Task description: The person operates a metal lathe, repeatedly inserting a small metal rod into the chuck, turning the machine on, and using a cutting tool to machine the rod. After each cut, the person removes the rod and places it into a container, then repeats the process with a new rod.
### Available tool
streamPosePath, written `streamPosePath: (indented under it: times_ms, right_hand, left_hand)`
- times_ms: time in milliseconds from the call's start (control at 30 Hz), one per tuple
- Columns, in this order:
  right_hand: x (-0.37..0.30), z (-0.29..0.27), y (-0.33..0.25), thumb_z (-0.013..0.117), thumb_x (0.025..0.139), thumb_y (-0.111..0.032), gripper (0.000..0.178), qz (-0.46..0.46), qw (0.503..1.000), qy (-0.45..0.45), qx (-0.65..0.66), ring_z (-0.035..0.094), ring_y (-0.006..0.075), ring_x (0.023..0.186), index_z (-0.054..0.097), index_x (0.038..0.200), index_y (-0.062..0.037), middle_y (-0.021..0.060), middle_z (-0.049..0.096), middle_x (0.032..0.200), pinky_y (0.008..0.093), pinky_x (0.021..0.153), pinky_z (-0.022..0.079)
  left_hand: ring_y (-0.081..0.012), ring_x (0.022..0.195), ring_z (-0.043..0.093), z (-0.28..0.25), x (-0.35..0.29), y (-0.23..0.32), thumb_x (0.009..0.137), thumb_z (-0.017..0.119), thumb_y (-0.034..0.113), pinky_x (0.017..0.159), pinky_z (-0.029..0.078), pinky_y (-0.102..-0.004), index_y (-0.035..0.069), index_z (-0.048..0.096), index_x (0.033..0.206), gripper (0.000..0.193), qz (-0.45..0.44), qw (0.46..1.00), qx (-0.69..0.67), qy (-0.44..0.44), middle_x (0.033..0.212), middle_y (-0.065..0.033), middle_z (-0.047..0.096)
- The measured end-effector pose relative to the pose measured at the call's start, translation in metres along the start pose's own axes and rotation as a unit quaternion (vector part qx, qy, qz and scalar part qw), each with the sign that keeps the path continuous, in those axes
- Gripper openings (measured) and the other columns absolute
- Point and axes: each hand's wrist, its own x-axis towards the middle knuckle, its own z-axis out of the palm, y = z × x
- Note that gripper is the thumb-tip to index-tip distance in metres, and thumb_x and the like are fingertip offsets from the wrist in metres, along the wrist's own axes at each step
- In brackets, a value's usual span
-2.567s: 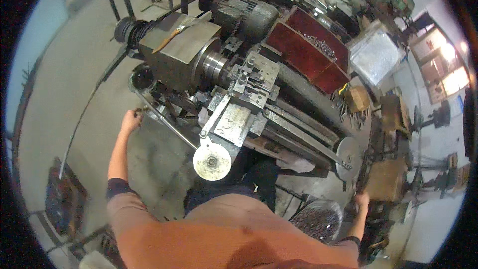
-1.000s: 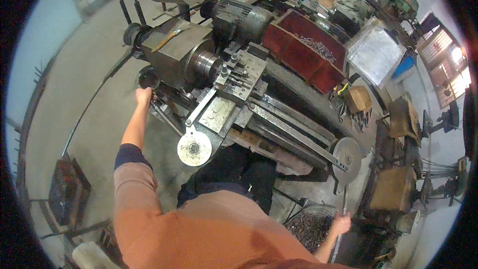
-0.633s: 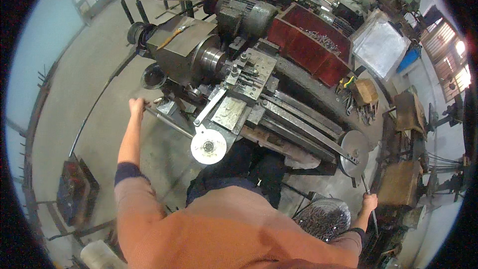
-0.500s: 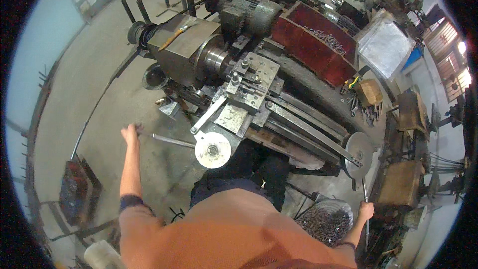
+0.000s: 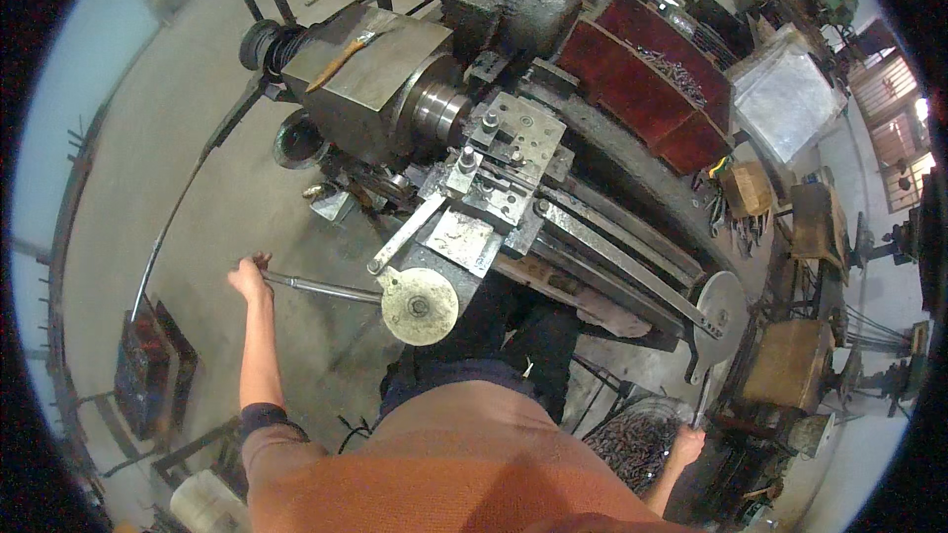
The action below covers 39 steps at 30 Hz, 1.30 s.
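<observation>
My left hand (image 5: pixel 251 276) is closed on the outer end of a long metal lever (image 5: pixel 321 286), which runs to a pale round disc (image 5: pixel 421 306) at the front of a small metal lathe (image 5: pixel 499 163). Off to the right, my right hand (image 5: pixel 686 444) grips a second lever (image 5: pixel 702 403). That one hangs from a grey disc (image 5: pixel 724 316) at the end of the lathe's bed. Between the two hands stand the tool slide (image 5: pixel 521 133) with its bolts and a short flat bar handle (image 5: pixel 407 234). A shiny chuck (image 5: pixel 439 111) sits beside the slide.
A brush (image 5: pixel 339 64) lies on the headstock cover (image 5: pixel 380 49). Behind are a motor (image 5: pixel 509 5) and a red tray (image 5: pixel 647 79) of small metal parts. A basin of dark metal pieces (image 5: pixel 627 439) stands near my right forearm. A foot-pedal-like box (image 5: pixel 148 375) is at the left.
My right hand has come inward to the left, and its lever now slants. My left hand has dropped slightly with its lever. The whole view has shifted a little.
</observation>
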Motion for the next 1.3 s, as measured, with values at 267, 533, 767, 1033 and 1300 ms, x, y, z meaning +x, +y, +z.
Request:
streamPosePath:
  times_ms: [267, 533, 767, 1033, 1300]
  right_hand:
    - [0.002, -0.002, -0.005, 0.062, 0.068, -0.037, 0.042, -0.001, 1.0, 0.003, -0.007, 0.058, 0.0419, 0.082, 0.059, 0.08, 0.0024, 0.0234, 0.061, 0.083, 0.0484, 0.072, 0.046]
    - [0.115, 0.013, 0.041, 0.06, 0.069, -0.045, 0.045, -0.095, 0.988, 0.077, -0.098, 0.06, 0.0377, 0.08, 0.059, 0.083, -0.0018, 0.0197, 0.062, 0.083, 0.0472, 0.069, 0.047]
    - [0.16, -0.036, -0.02, 0.051, 0.075, -0.034, 0.04, 0.019, 0.987, -0.034, -0.155, 0.054, 0.0355, 0.1, 0.057, 0.101, -0.0043, 0.0153, 0.058, 0.107, 0.0506, 0.085, 0.04]
    - [0.079, 0.042, -0.005, 0.06, 0.065, -0.026, 0.067, -0.102, 0.985, 0.132, -0.044, 0.038, 0.0344, 0.12, 0.043, 0.125, -0.0026, 0.0189, 0.041, 0.13, 0.046, 0.093, 0.037]
    - [-0.031, 0.01, -0.06, 0.056, 0.06, -0.018, 0.043, -0.07, 0.989, -0.048, 0.123, 0.058, 0.037, 0.09, 0.063, 0.099, 0.0003, 0.0246, 0.061, 0.092, 0.0386, 0.081, 0.045]
  left_hand:
    - [-0.0296, 0.055, 0.059, -0.003, 0.011, -0.001, 0.072, 0.042, -0.003, 0.05, 0.052, -0.0367, -0.017, 0.038, 0.082, 0.017, 0.005, 0.998, 0.054, -0.033, 0.07, -0.0225, 0.055]
    - [-0.0244, 0.05, 0.056, -0.036, 0.008, 0.016, 0.073, 0.052, 0.005, 0.046, 0.047, -0.0334, -0.007, 0.04, 0.09, 0.025, -0.032, 0.977, 0.203, -0.063, 0.066, -0.017, 0.055]
    - [-0.0276, 0.065, 0.062, -0.063, 0.079, 0.015, 0.069, 0.062, 0.022, 0.061, 0.047, -0.0412, -0.005, 0.054, 0.098, 0.04, 0.166, 0.804, 0.541, -0.184, 0.08, -0.0159, 0.061]
    - [-0.0345, 0.087, 0.06, 0.096, 0.088, -0.036, 0.071, 0.062, 0.029, 0.076, 0.047, -0.0412, 0.001, 0.06, 0.1, 0.04, 0.323, 0.592, 0.649, -0.351, 0.093, -0.0198, 0.062]
    - [-0.0366, 0.085, 0.06, 0.153, 0.085, -0.127, 0.073, 0.059, 0.03, 0.075, 0.048, -0.0423, 0.0, 0.061, 0.091, 0.035, 0.336, 0.523, 0.657, -0.427, 0.09, -0.0218, 0.062]
